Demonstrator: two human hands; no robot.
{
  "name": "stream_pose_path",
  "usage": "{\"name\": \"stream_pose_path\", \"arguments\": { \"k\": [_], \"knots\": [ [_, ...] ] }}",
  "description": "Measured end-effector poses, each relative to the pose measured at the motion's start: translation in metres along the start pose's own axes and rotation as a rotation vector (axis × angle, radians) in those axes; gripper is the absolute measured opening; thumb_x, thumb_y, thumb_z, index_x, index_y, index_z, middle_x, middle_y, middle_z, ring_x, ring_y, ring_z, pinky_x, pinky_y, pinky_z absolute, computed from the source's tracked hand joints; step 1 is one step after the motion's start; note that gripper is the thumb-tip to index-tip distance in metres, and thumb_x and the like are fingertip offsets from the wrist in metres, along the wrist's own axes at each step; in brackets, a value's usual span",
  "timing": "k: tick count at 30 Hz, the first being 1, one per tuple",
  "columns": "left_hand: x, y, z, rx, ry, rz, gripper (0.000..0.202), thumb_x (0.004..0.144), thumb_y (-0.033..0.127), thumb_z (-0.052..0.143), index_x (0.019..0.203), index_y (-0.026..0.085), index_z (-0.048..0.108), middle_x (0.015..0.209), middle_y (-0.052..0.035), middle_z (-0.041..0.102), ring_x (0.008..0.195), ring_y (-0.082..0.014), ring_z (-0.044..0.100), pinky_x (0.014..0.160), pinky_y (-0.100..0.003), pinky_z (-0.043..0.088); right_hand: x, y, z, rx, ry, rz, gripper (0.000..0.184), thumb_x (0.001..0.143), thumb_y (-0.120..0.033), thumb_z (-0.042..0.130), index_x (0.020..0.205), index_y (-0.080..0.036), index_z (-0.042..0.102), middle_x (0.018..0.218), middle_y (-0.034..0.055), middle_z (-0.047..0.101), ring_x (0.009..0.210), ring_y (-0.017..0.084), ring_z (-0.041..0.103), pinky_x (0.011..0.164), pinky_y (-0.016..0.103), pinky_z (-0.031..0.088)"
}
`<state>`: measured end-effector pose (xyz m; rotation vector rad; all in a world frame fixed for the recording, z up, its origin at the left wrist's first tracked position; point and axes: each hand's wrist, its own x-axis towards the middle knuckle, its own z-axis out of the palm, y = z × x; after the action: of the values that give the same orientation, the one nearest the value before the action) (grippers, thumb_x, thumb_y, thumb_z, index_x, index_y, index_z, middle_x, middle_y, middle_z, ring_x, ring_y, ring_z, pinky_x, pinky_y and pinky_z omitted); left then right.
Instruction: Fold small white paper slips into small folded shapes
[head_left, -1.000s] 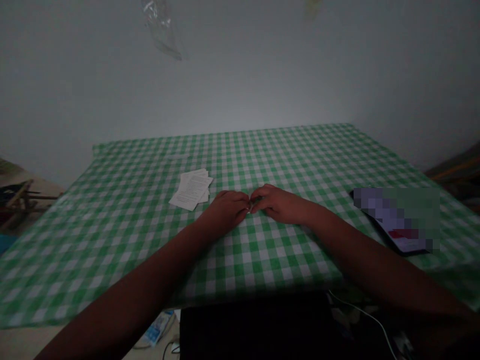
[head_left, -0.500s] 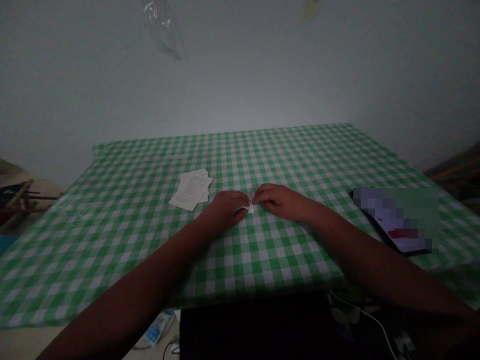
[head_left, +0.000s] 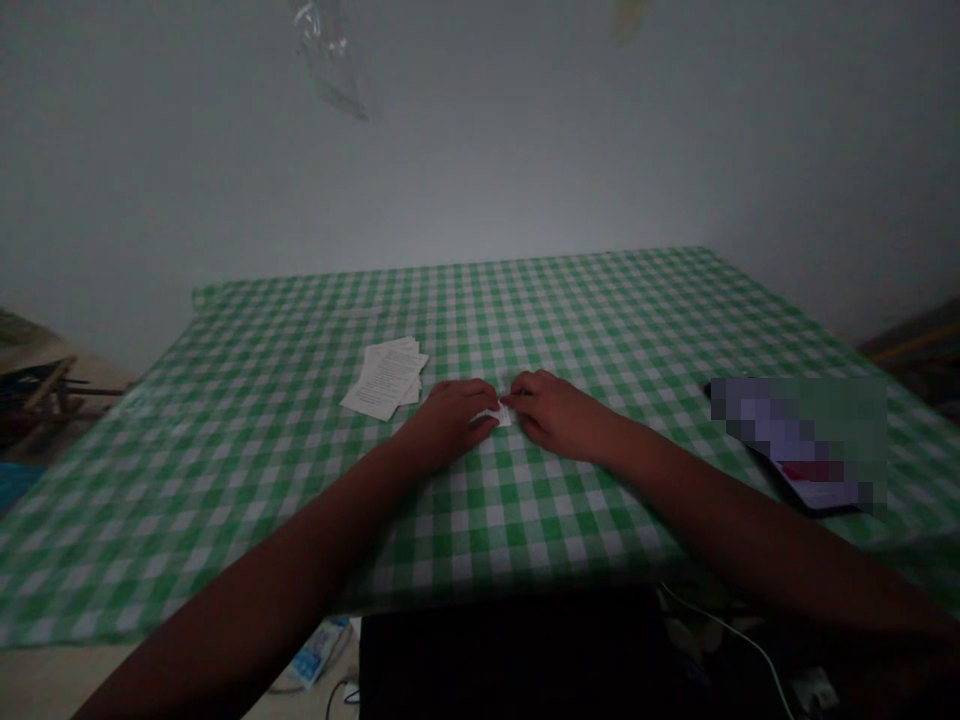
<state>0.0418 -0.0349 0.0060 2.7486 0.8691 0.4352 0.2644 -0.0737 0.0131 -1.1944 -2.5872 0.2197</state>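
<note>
Both my hands rest in the middle of a table covered by a green and white checked cloth (head_left: 600,310). My left hand (head_left: 450,418) and my right hand (head_left: 555,412) meet fingertip to fingertip, both closed on a small white folded paper piece (head_left: 498,414) lying on the cloth. Most of the piece is hidden under my fingers. A small stack of white printed paper slips (head_left: 386,377) lies just left of my left hand.
A dark tablet or phone (head_left: 802,470), partly pixelated, lies at the right side of the table. A plain wall stands behind the table with a clear plastic bag (head_left: 330,55) hanging on it. A white cable (head_left: 720,625) runs below the front edge.
The small white paper piece, hidden between my fingertips a second ago, now shows between them. My hands have barely shifted.
</note>
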Motion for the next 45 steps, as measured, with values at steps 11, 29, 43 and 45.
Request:
{"name": "stream_pose_path", "arguments": {
  "k": [11, 29, 43, 45],
  "knots": [
    [0.000, 0.003, -0.008, 0.005, -0.070, -0.037, 0.020, 0.094, 0.025, 0.059, 0.113, 0.025, 0.064, 0.123, -0.0010, 0.066, 0.119, -0.0201, 0.058, 0.107, -0.045, 0.035, 0.008, 0.009, 0.011, 0.078, 0.076, 0.081, 0.024, 0.094, -0.032, 0.060, 0.110, -0.016, 0.069, 0.103, 0.0095, 0.063, 0.098, 0.022, 0.056, 0.090, 0.040, 0.043],
    [-0.003, -0.001, -0.024, 0.074, -0.205, -0.173, 0.022, 0.094, 0.030, 0.057, 0.113, 0.028, 0.067, 0.131, -0.0005, 0.065, 0.122, -0.0215, 0.058, 0.116, -0.053, 0.019, 0.007, 0.011, 0.008, 0.121, 0.048, 0.097, 0.029, 0.092, -0.034, 0.063, 0.116, -0.018, 0.068, 0.110, 0.0106, 0.063, 0.105, 0.025, 0.058, 0.096, 0.041, 0.046],
    [-0.002, 0.002, -0.028, 0.025, -0.190, 0.106, 0.020, 0.096, 0.024, 0.052, 0.095, 0.020, 0.071, 0.087, -0.0026, 0.066, 0.087, -0.0168, 0.061, 0.091, -0.033, 0.043, 0.009, 0.017, 0.006, 0.084, 0.053, 0.030, 0.028, 0.094, -0.024, 0.059, 0.119, -0.023, 0.071, 0.112, 0.0105, 0.061, 0.106, 0.024, 0.055, 0.096, 0.043, 0.042],
    [-0.003, 0.006, -0.023, 0.040, -0.184, 0.120, 0.018, 0.095, 0.023, 0.053, 0.095, 0.020, 0.071, 0.091, -0.0029, 0.067, 0.092, -0.0177, 0.061, 0.096, -0.035, 0.041, 0.009, 0.016, 0.005, 0.093, 0.046, 0.038, 0.028, 0.094, -0.021, 0.056, 0.117, -0.024, 0.072, 0.112, 0.0098, 0.062, 0.104, 0.023, 0.055, 0.095, 0.043, 0.041]
  ]
}}
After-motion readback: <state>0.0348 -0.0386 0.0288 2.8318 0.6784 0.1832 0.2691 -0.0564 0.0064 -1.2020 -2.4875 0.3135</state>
